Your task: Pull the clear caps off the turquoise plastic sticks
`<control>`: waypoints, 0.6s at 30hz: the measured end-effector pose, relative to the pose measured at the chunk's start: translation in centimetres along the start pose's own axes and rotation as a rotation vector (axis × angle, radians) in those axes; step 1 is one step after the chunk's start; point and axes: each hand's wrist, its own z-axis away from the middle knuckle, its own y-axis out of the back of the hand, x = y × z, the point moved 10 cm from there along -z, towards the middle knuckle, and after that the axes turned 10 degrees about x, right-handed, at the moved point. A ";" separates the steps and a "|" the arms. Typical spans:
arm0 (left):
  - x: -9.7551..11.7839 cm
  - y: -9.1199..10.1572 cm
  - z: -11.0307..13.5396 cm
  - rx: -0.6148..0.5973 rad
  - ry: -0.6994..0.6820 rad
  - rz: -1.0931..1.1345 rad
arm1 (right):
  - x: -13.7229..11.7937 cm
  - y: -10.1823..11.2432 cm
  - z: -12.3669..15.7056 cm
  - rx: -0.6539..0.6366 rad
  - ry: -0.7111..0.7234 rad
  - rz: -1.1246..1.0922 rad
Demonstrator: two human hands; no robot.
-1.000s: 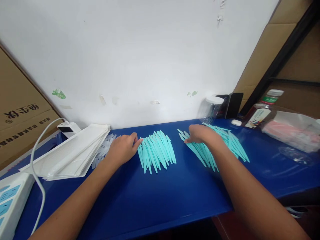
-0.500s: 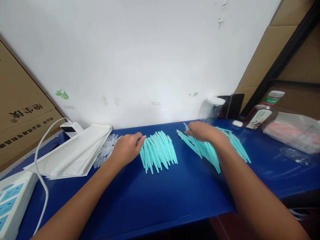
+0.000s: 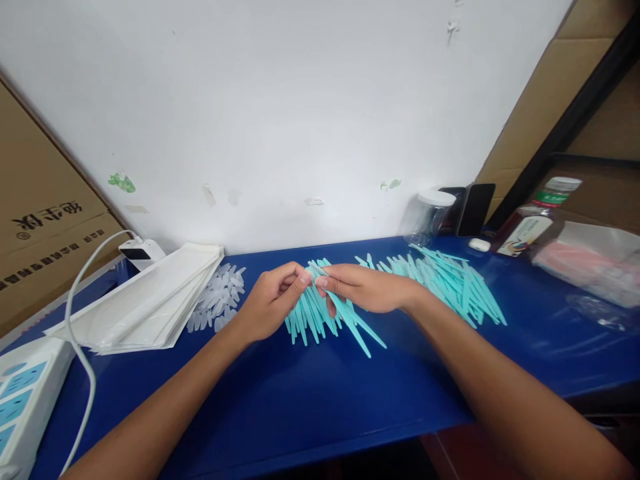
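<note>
My right hand (image 3: 357,287) is closed on two slim teal tapered plastic sticks (image 3: 353,320), whose pointed ends stick out down and to the right. My left hand (image 3: 280,293) is closed in a pinch at the sticks' upper ends, close to the right fingertips. What lies between the left fingers is hidden. Beneath both hands is a row of similar teal sticks (image 3: 310,323) on the blue table. A looser pile of teal sticks (image 3: 465,287) lies to the right. Small translucent tapered pieces (image 3: 220,293) are heaped left of my left hand.
A stack of white paper-like sleeves (image 3: 150,303) lies at the left, near a power strip (image 3: 25,393) and a white cable (image 3: 83,353). At the back right stand a clear jar (image 3: 427,217), a dark phone (image 3: 475,209) and a bottle (image 3: 530,220). A white wall (image 3: 310,120) borders the table.
My right hand has moved left from the right pile, bringing teal sticks to my left hand. My left hand has shifted slightly right, and the two hands now meet over the middle row.
</note>
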 end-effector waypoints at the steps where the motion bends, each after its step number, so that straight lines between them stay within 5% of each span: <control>1: 0.0 -0.2 0.1 -0.010 -0.001 -0.003 | -0.1 -0.5 0.0 -0.021 -0.001 -0.021; 7: -0.2 -0.7 0.2 -0.039 0.001 -0.003 | -0.2 -2.5 0.0 -0.124 -0.079 -0.174; 18: -1.6 1.2 -0.6 0.141 0.003 -0.033 | 1.4 -1.8 -0.7 -0.077 -0.032 -0.189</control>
